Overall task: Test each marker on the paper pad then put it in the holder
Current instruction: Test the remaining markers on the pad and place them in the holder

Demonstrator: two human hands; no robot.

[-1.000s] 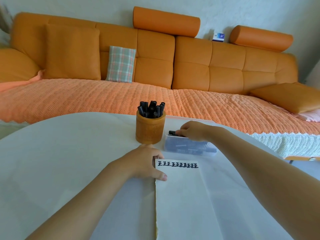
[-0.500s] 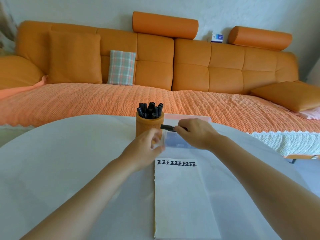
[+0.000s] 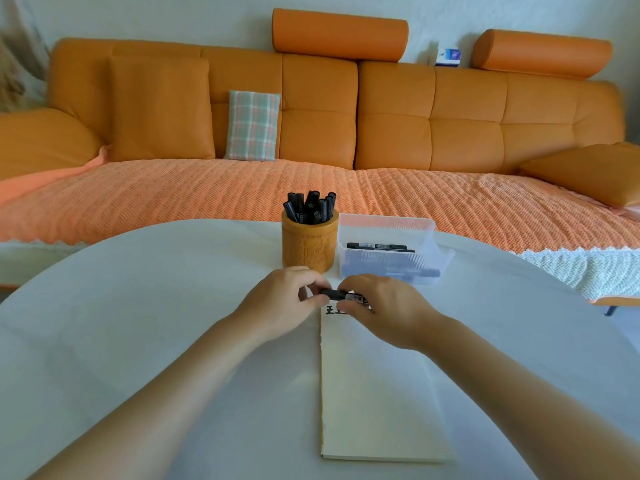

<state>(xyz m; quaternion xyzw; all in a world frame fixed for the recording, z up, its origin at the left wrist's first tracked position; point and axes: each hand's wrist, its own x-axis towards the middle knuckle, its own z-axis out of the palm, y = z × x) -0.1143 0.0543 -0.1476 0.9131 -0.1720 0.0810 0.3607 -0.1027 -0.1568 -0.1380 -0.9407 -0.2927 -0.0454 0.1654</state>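
Black marker (image 3: 337, 294) moved over pad (image 3: 374, 393), now pinched by left hand (image 3: 282, 303) and right hand (image 3: 384, 306).

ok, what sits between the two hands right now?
In the head view, one black marker spans the gap: the left hand pinches one end, the right hand grips the other, just above the paper pad and its marked top edge.

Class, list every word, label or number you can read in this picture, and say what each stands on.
"王": handwritten in black at the top edge of the paper pad; the rest of the row is covered.
White label on the held marker: too small to read.
Print on the boxed marker in the clear box: too blurred.
Print on the blue-and-white box on the sofa: unreadable.
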